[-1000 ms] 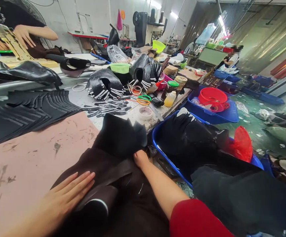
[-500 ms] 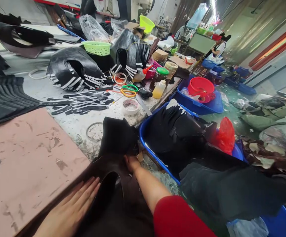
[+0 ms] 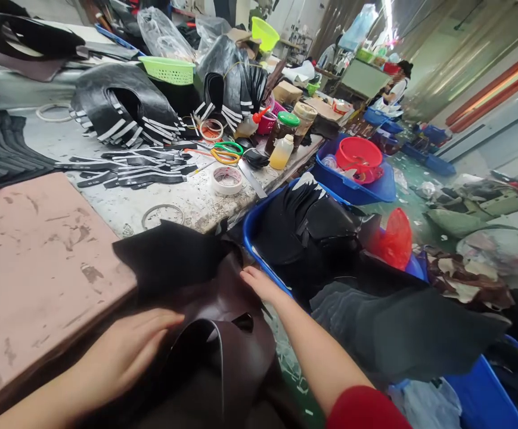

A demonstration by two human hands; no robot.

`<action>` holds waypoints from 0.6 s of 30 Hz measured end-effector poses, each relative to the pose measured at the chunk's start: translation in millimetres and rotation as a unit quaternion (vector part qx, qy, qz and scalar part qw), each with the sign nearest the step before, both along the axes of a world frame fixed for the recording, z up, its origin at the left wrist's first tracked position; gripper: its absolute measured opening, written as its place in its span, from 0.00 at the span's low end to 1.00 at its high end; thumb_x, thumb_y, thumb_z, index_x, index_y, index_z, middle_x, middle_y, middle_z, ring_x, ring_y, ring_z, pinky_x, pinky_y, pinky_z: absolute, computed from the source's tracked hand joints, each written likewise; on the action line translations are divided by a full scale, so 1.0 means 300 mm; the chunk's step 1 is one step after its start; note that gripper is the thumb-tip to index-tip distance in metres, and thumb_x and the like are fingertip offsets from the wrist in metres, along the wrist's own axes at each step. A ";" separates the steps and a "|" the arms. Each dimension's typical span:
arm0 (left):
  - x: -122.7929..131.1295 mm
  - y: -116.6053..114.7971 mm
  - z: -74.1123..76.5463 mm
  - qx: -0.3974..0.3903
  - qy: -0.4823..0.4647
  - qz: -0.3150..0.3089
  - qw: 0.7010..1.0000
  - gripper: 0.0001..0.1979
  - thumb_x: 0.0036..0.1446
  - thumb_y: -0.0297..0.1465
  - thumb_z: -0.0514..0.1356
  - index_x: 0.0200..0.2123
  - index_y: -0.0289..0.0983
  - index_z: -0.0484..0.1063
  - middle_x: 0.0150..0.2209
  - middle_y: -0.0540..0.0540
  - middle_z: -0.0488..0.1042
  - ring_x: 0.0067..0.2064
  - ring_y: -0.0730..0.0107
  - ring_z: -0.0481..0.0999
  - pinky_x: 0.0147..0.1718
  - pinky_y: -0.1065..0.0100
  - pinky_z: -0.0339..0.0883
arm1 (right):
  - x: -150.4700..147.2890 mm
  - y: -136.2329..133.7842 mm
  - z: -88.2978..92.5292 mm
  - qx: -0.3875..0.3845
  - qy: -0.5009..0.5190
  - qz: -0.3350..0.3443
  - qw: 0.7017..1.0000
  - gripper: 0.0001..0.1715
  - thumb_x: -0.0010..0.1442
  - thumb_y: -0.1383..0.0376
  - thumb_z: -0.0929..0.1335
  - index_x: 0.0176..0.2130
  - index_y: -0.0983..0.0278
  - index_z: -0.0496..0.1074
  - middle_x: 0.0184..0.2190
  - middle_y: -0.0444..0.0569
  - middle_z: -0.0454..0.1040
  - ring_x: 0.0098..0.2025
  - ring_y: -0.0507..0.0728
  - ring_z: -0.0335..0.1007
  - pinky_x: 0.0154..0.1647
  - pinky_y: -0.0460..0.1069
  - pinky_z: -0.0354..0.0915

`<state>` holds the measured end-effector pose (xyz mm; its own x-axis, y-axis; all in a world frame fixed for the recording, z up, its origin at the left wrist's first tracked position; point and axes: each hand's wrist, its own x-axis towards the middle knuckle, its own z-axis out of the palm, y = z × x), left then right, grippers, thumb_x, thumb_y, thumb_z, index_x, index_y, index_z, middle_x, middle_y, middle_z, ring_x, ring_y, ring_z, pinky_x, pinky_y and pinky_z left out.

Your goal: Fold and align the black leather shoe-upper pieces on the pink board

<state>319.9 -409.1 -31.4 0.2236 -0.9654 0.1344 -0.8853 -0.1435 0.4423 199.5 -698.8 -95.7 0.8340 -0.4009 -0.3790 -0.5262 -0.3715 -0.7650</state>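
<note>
A dark brown leather piece (image 3: 252, 333) with a curved, cut-out opening lies bent over the front edge of the bench. My left hand (image 3: 136, 342) rests on its left side, fingers stretched out, the thumb side partly in shadow. At the far right edge of the leather, my right hand (image 3: 259, 283) grips it, the fingertips partly hidden. A black flap (image 3: 169, 253) of matte material stands up beyond both hands, its link to the brown leather unclear.
A pink board (image 3: 39, 256) covers the bench at left. Tape (image 3: 226, 180), scissors (image 3: 227, 152), black strips (image 3: 137, 167) and bottles stand beyond. To the right is a blue bin (image 3: 252, 238) of black leather pieces (image 3: 312, 220). Another person (image 3: 397, 86) is far back.
The black flap has spread to the left and the leather has bent more. My left hand has lifted and curved slightly; my right hand has shifted a little right. The view has shifted slightly.
</note>
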 end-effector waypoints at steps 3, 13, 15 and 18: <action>0.018 -0.076 -0.065 -0.071 -0.081 -0.106 0.988 0.20 0.65 0.32 0.42 0.57 0.42 0.63 0.56 0.51 0.67 0.57 0.72 0.65 0.61 0.69 0.48 | 0.061 -0.022 -0.011 0.035 -0.003 0.011 0.999 0.14 0.60 0.58 0.66 0.32 0.67 0.70 0.28 0.44 0.72 0.29 0.51 0.68 0.32 0.48 0.65; -0.078 -0.053 -0.206 0.052 -0.097 -0.013 0.994 0.23 0.66 0.40 0.38 0.63 0.47 0.45 0.63 0.51 0.53 0.63 0.67 0.54 0.63 0.61 0.39 | -0.178 0.090 0.013 -0.044 -0.098 -0.188 0.976 0.23 0.55 0.49 0.60 0.20 0.62 0.61 0.19 0.44 0.64 0.26 0.54 0.61 0.27 0.48 0.58; -0.078 -0.060 -0.195 0.055 -0.102 -0.022 0.993 0.23 0.66 0.40 0.37 0.63 0.46 0.46 0.63 0.52 0.53 0.64 0.69 0.53 0.64 0.64 0.35 | -0.219 0.098 0.034 -0.077 -0.100 -0.219 0.967 0.25 0.53 0.48 0.62 0.17 0.60 0.52 0.15 0.40 0.55 0.22 0.51 0.53 0.24 0.46 0.53; -0.067 -0.065 -0.179 0.051 -0.096 -0.036 0.993 0.24 0.66 0.39 0.39 0.63 0.45 0.46 0.63 0.51 0.53 0.64 0.68 0.52 0.64 0.63 0.36 | -0.226 0.114 0.022 -0.107 -0.099 -0.235 0.961 0.28 0.53 0.48 0.62 0.17 0.60 0.46 0.14 0.37 0.47 0.20 0.49 0.48 0.21 0.45 0.49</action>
<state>299.8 -428.5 -85.1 0.1327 -0.9888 0.0676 -0.9615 -0.1119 0.2511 131.9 -664.7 -89.2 0.5896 -0.8016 -0.0989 -0.5268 -0.2888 -0.7995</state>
